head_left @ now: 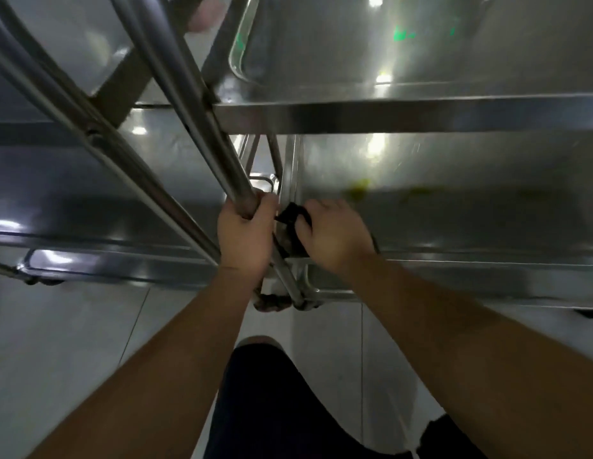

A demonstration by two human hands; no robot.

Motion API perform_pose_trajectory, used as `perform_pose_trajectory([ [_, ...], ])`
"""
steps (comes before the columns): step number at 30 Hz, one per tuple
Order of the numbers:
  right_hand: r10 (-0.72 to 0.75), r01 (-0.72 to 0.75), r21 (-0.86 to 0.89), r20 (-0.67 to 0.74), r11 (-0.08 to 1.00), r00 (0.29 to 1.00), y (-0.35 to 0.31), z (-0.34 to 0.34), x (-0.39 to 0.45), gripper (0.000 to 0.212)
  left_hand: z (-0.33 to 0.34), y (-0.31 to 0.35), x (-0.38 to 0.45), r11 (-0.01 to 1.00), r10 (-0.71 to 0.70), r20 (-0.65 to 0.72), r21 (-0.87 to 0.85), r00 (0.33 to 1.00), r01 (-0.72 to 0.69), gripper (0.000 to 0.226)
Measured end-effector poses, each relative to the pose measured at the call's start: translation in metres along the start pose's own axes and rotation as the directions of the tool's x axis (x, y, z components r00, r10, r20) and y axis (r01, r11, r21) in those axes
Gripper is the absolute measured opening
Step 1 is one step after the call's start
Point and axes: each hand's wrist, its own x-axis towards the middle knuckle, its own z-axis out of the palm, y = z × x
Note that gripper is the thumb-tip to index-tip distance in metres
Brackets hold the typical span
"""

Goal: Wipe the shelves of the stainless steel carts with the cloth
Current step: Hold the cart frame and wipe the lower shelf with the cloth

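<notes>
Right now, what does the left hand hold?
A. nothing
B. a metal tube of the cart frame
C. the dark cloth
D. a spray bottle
B: the left hand has its fingers curled round a metal tube of the cart frame, while the dark cloth is in the right hand.

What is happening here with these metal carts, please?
A person is cleaning stainless steel carts that stand side by side. The left hand grips an upright tube of the left cart's frame, seemingly to steady it. The right hand holds a dark cloth at the near left corner of a lower shelf on the right cart. Some yellowish spots lie further back on that shelf, so it looks not yet fully wiped.
</notes>
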Motion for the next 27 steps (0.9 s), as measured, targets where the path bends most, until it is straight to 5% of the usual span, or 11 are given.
perform_pose_trajectory([
  [5,-0.208,0.216,-0.014,0.208,0.976,0.956,-0.002,0.044,0.014,0.046,0.017,-0.012,0.002,0.992,0.036,-0.105,-0.119,0.994,-0.049,0.026],
  [8,-0.209,0.225,-0.023,0.289,0.974,0.934,0.012,0.036,0.019,0.049,0.019,-0.009,0.001,0.988,0.066,-0.112,-0.135,0.991,-0.081,0.019],
  [14,0.180,-0.161,-0.208,0.078,0.965,0.981,0.129,-0.023,-0.036,0.051,0.018,-0.006,-0.001,0.989,0.077,-0.101,-0.117,0.992,-0.089,0.024],
  [18,0.477,-0.483,-0.216,-0.085,0.848,0.875,0.190,-0.057,-0.063,0.053,0.022,-0.009,0.000,0.985,0.091,-0.131,-0.135,0.987,-0.109,0.024],
  [20,0.499,-0.516,-0.225,-0.133,0.826,0.857,0.177,-0.047,-0.057,0.054,0.023,-0.012,0.002,0.982,0.106,-0.141,-0.142,0.984,-0.126,0.025],
  [24,0.206,-0.207,-0.220,-0.029,0.953,0.978,0.103,-0.004,-0.012,0.053,0.024,-0.016,0.002,0.977,0.124,-0.166,-0.149,0.978,-0.150,0.024],
  [27,-0.022,0.049,-0.180,0.152,0.982,0.988,0.043,0.030,0.042,0.057,0.025,-0.018,0.002,0.978,0.111,-0.185,-0.152,0.976,-0.140,0.028],
])
